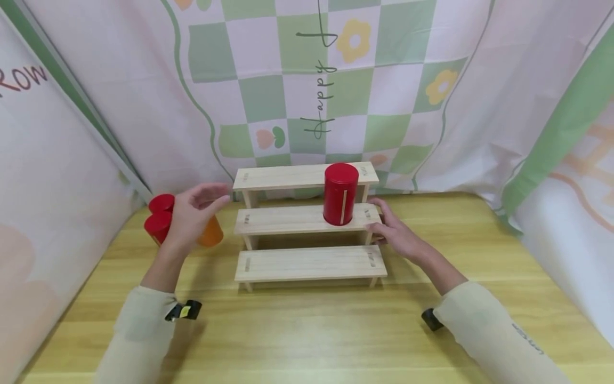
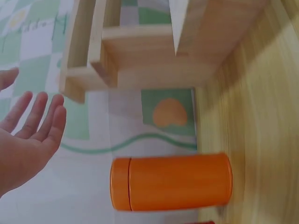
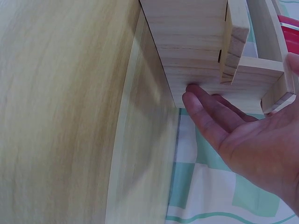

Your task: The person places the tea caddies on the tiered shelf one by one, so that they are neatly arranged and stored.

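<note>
A three-tier wooden display shelf stands on the table with a red canister upright on the right part of its middle tier. My left hand is raised left of the shelf, fingers spread, holding nothing. Beside and partly behind it is an orange canister, standing on the table and apart from the fingers in the left wrist view. My right hand holds the right end of the middle tier. In the right wrist view its fingertips touch the side panel beneath the board.
Two more red canisters stand at the far left of the table, partly covered by my left hand. A checked green-and-white cloth hangs behind the shelf, and printed cloth also hangs along both sides.
</note>
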A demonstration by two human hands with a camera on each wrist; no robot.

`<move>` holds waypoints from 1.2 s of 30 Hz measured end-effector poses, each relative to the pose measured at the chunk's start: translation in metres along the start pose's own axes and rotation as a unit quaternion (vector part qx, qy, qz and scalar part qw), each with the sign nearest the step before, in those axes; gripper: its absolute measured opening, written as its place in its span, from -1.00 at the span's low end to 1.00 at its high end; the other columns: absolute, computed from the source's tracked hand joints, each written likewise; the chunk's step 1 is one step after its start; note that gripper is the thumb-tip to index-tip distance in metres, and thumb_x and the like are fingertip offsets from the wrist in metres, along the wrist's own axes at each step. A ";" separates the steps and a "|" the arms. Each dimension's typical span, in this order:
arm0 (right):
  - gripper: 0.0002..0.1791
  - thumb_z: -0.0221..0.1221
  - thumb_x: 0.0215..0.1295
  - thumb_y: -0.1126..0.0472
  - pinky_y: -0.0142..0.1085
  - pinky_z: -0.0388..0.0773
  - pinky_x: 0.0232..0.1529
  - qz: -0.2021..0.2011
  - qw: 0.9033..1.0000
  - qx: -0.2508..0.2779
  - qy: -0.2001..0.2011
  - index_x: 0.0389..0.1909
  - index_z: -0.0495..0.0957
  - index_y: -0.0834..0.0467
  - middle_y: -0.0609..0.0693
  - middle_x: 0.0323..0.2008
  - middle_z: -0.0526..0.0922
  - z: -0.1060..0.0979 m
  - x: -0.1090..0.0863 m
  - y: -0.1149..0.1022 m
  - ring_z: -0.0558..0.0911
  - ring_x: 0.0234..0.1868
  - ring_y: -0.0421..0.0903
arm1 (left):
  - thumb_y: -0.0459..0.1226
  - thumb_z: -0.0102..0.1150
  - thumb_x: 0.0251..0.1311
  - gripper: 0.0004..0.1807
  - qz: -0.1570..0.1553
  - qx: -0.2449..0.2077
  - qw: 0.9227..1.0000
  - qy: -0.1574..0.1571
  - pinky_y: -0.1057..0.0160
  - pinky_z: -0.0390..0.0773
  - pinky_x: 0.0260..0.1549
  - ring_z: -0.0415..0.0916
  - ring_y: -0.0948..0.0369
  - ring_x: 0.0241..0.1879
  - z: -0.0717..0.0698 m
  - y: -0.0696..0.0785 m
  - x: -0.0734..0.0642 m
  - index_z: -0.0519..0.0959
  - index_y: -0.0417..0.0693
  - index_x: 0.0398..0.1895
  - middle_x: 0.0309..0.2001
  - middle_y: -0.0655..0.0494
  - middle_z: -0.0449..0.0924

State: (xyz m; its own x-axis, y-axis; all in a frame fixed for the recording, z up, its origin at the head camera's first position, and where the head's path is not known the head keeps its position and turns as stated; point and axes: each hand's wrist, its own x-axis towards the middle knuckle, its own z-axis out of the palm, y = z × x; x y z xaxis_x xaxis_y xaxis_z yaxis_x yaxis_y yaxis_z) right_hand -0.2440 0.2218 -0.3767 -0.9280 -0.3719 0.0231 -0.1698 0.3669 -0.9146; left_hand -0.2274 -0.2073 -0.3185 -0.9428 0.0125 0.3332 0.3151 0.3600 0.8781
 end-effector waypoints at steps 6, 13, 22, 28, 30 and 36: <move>-0.30 0.01 0.53 0.19 -0.12 0.57 -0.19 -0.007 1.000 0.002 0.000 0.55 -0.08 0.16 0.39 -0.03 0.44 0.000 -0.001 0.000 0.52 -0.17 0.10 | -0.10 0.27 0.44 -0.48 -0.036 0.027 0.999 0.023 0.42 0.53 0.14 0.53 0.10 0.21 -0.015 -0.004 0.002 0.54 -0.17 0.35 0.31 -0.09 0.57; -0.30 0.01 0.54 0.18 -0.12 0.57 -0.18 -0.006 1.000 0.003 -0.003 0.55 -0.08 0.16 0.38 -0.02 0.44 0.001 -0.001 0.000 0.52 -0.18 0.09 | -0.10 0.28 0.42 -0.40 -0.056 0.092 0.994 0.018 -0.15 0.40 0.37 0.36 -0.14 0.37 -0.024 -0.018 0.007 0.47 -0.18 0.42 0.42 -0.13 0.45; -0.31 0.00 0.53 0.19 -0.14 0.54 -0.26 -0.007 1.000 0.006 -0.005 0.54 -0.08 0.16 0.31 -0.12 0.44 0.001 -0.001 -0.002 0.49 -0.27 0.10 | -0.29 0.30 0.39 -0.43 -0.036 0.210 0.977 -0.016 -0.31 0.37 0.33 0.30 -0.29 0.37 -0.031 -0.035 0.018 0.45 -0.26 0.41 0.42 -0.33 0.36; -0.31 0.00 0.53 0.21 -0.16 0.54 -0.28 -0.009 1.000 0.007 -0.004 0.54 -0.08 0.17 0.28 -0.15 0.43 0.000 -0.002 -0.002 0.47 -0.29 0.10 | -0.31 0.30 0.38 -0.43 -0.057 0.199 0.978 -0.029 -0.29 0.42 0.30 0.33 -0.31 0.33 -0.032 -0.040 0.021 0.44 -0.27 0.41 0.38 -0.36 0.36; -0.31 0.00 0.53 0.22 -0.14 0.53 -0.28 -0.009 1.000 0.005 -0.007 0.54 -0.09 0.17 0.28 -0.15 0.41 0.000 -0.002 -0.002 0.46 -0.29 0.10 | -0.30 0.30 0.38 -0.43 -0.069 0.196 0.978 -0.034 -0.30 0.42 0.30 0.33 -0.32 0.33 -0.032 -0.040 0.022 0.43 -0.28 0.41 0.38 -0.37 0.36; -0.29 -0.01 0.53 0.20 -0.11 0.55 -0.22 -0.010 1.000 -0.002 -0.007 0.56 -0.10 0.16 0.32 -0.03 0.41 0.000 -0.002 -0.002 0.48 -0.22 0.10 | -0.30 0.29 0.39 -0.40 -0.088 0.200 0.975 -0.048 -0.29 0.40 0.32 0.33 -0.30 0.33 -0.034 -0.041 0.023 0.39 -0.30 0.44 0.39 -0.37 0.37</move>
State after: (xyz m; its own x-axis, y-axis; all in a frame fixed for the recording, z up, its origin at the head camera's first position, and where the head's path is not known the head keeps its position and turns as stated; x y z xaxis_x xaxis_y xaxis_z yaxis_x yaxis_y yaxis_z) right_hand -0.2415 0.2216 -0.3745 -0.9195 -0.3916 0.0347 -0.1889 0.3629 -0.9125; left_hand -0.2580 -0.2534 -0.3353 -0.9902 -0.0020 0.1398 0.0985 0.6997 0.7076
